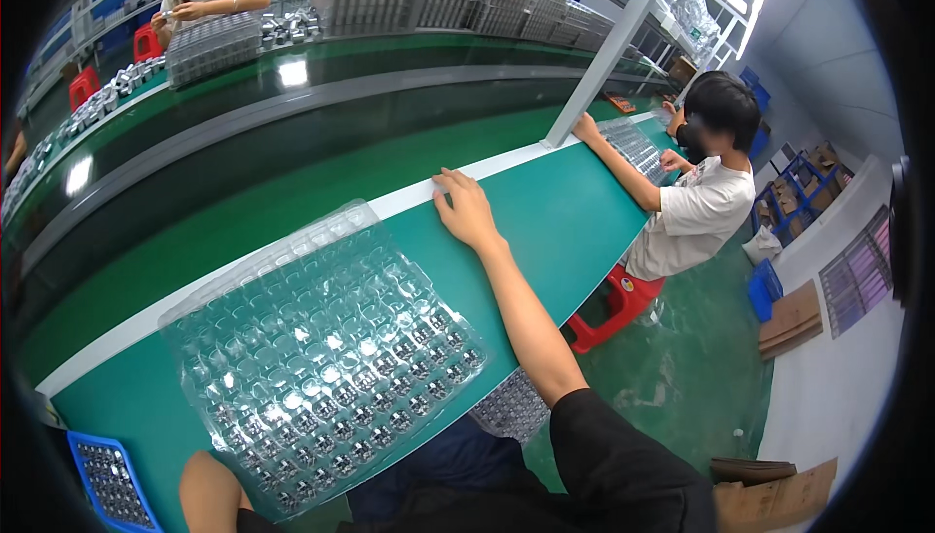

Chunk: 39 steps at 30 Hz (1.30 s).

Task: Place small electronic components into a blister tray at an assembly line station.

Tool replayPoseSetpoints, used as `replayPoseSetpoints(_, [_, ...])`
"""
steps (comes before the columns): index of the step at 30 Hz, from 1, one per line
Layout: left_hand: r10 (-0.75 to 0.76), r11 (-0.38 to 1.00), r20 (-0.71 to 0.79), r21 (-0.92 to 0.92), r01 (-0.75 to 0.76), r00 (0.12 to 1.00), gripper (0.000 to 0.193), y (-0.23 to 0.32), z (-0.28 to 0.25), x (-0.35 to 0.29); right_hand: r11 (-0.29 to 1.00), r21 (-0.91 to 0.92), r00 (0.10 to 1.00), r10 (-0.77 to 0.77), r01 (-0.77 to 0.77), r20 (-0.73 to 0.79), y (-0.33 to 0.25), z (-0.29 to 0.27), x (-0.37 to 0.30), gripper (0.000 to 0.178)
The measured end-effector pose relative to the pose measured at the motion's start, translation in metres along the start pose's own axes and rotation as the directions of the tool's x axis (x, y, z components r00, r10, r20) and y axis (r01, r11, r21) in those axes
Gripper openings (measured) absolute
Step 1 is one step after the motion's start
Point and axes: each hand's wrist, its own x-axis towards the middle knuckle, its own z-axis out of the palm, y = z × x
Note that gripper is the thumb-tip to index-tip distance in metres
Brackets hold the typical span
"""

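Note:
My right hand point(465, 209) rests at the white far edge of the green worktable point(531, 211), its fingers stretched out with nothing visible in them. Left of that arm lies a clear plastic blister tray point(292, 338) with rows of round pockets. Small dark-and-silver metal parts point(375, 401) fill the pockets nearest me, while the far rows hold none. Of my left arm only a bent, bare part shows at the lower edge, beside the tray's near left corner; the hand itself is out of sight.
A blue crate point(115, 479) of similar parts stands at the lower left. Beyond the table runs a dark green conveyor belt point(292, 182). A grey post point(614, 46) rises at the far edge. To the right, a co-worker sits on a red stool point(618, 309); another person works across the belt.

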Motion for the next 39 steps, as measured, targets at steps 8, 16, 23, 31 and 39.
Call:
replayPoseSetpoints(8, [0.002, 1.000, -0.020, 0.028, -0.001, 1.000, 0.006, -0.004, 0.000, 0.007, 0.999, 0.035, 1.000, 0.000, 0.001, -0.031, 0.004, -0.004, 0.001, 0.030])
replayPoseSetpoints(16, [-0.046, 0.998, 0.032, -0.034, 0.047, 0.998, 0.005, -0.001, 0.001, 0.006, 1.000, 0.027, 1.000, -0.015, 0.016, -0.024, 0.002, 0.000, -0.001, 0.030])
replayPoseSetpoints(23, [0.033, 0.999, 0.142, -0.004, -0.032, 0.989, 0.033, 0.011, 0.003, -0.004, 1.000, -0.013, 0.999, -0.021, 0.020, -0.051, 0.000, 0.001, -0.002, 0.029])
replayPoseSetpoints(31, [0.033, 0.999, 0.119, -0.029, -0.030, 0.992, 0.028, 0.002, 0.003, -0.001, 1.000, 0.018, 0.999, -0.005, 0.006, -0.054, -0.007, -0.005, -0.001, 0.026])
replayPoseSetpoints(39, [0.002, 0.998, 0.044, -0.060, 0.000, 0.999, 0.008, -0.007, 0.001, 0.002, 1.000, 0.019, 0.999, -0.008, 0.008, -0.042, -0.007, -0.004, -0.002, 0.026])
